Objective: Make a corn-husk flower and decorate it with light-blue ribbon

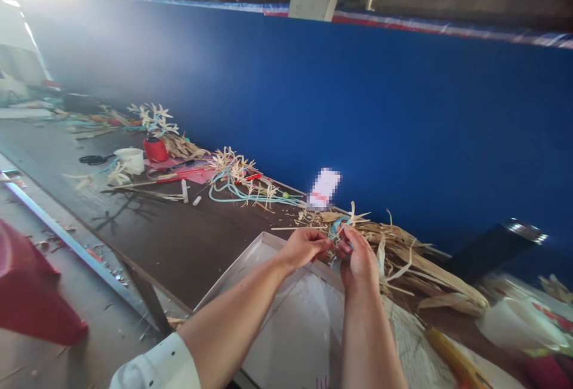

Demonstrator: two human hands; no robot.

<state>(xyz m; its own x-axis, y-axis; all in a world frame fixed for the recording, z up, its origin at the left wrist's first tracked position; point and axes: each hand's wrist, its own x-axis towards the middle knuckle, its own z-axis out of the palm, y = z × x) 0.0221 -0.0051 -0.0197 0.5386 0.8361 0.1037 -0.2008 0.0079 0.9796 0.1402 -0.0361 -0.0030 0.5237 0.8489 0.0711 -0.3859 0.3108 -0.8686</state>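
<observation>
Both hands meet above the far edge of a shallow white tray. My right hand is closed around the blue-green stem of a pale flower made of dried husk, whose petals point up past the fingers. My left hand is closed in a pinch close beside that stem. Whatever lies between its fingertips is too small to make out. The white tray sits under my forearms. Behind and to the right of the hands lies a heap of dried husks.
Further left on the dark table lie husk flowers on blue-green stems, a white cup, a red thread spool and black scissors. A yellow-handled tool and a white bowl stand right. A red stool is lower left.
</observation>
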